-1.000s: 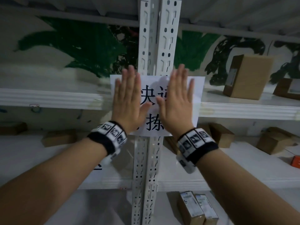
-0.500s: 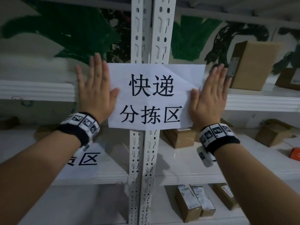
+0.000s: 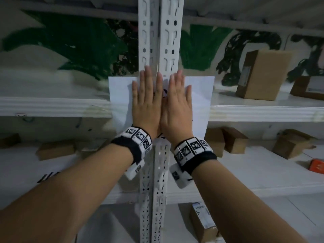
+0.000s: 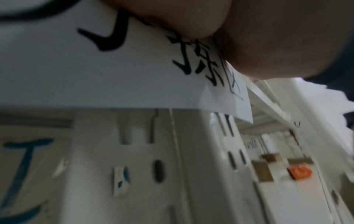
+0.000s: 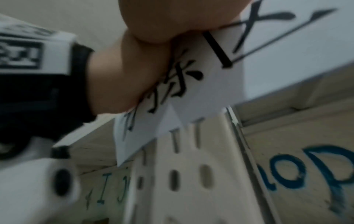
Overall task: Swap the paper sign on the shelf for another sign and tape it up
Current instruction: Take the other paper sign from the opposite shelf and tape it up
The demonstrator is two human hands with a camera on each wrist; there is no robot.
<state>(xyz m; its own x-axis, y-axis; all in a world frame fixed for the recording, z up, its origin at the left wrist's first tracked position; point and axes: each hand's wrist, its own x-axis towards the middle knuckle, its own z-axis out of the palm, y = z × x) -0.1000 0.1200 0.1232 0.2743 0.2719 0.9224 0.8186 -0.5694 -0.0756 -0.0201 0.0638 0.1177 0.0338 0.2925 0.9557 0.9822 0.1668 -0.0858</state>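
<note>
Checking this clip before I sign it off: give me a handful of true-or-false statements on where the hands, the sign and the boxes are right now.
1. Both hands lie flat, side by side, on the paper sign. True: left hand and right hand press it with straight fingers.
2. The sign sits over the white perforated upright. True.
3. The left hand grips a roll of tape. False: it holds nothing.
4. The tall cardboard box stands on the shelf left of the sign. False: it stands to the right.
5. The sign's printed characters are fully readable in the head view. False: the hands cover most of them.
</note>
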